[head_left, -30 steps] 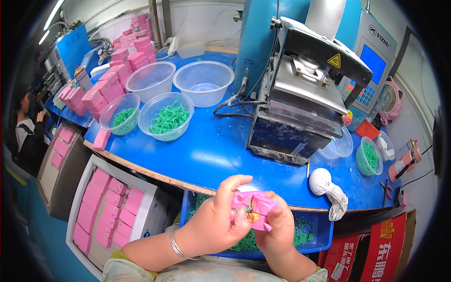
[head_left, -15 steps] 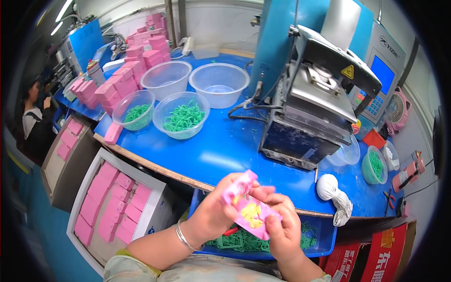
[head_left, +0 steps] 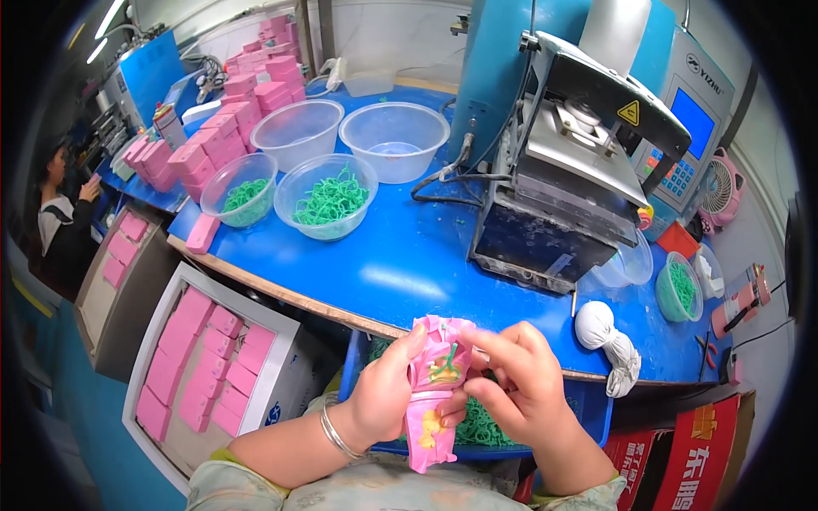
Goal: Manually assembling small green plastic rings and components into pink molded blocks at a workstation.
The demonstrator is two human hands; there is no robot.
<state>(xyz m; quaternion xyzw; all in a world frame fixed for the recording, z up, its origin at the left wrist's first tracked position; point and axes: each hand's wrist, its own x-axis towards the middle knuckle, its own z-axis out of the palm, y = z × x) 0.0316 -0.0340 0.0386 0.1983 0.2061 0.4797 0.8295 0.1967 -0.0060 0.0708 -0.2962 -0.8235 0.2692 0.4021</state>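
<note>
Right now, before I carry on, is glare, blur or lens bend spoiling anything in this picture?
Head view: a pale glare patch sits on the blue table, whose front edge bows with the fisheye; the corners go black; the right hand looks slightly soft about its fingers, the pink piece reads fairly clearly; the far left looks dim despite bright tube lights.

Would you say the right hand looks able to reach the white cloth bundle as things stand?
Probably yes: the white cloth bundle lies near the front edge of the blue worktable, with nothing visible between it and the right hand.
</note>
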